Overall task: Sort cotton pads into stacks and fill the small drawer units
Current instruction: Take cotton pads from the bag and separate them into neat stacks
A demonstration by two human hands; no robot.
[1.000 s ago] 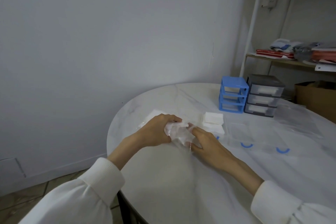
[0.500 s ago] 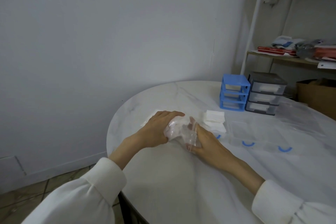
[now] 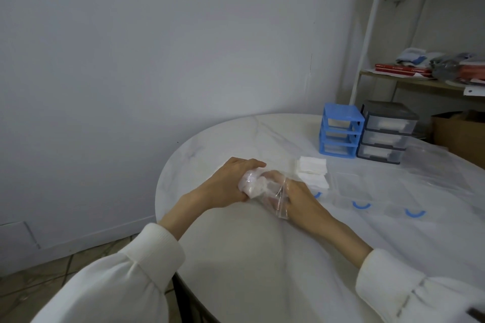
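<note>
My left hand curls around a clear plastic bag of cotton pads; my right hand pinches its open end near the tabletop's left edge.

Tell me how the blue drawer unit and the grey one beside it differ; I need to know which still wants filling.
The blue drawer unit has its three bays open, drawers out; the grey drawer unit has its three clear drawers in. White pads show in the grey drawers; the blue bays look empty. Blue stands left of grey. Both are three-tier units standing side by side on the table.

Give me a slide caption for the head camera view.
Both hands grip a clear bag of cotton pads, drawer units behind.
</note>
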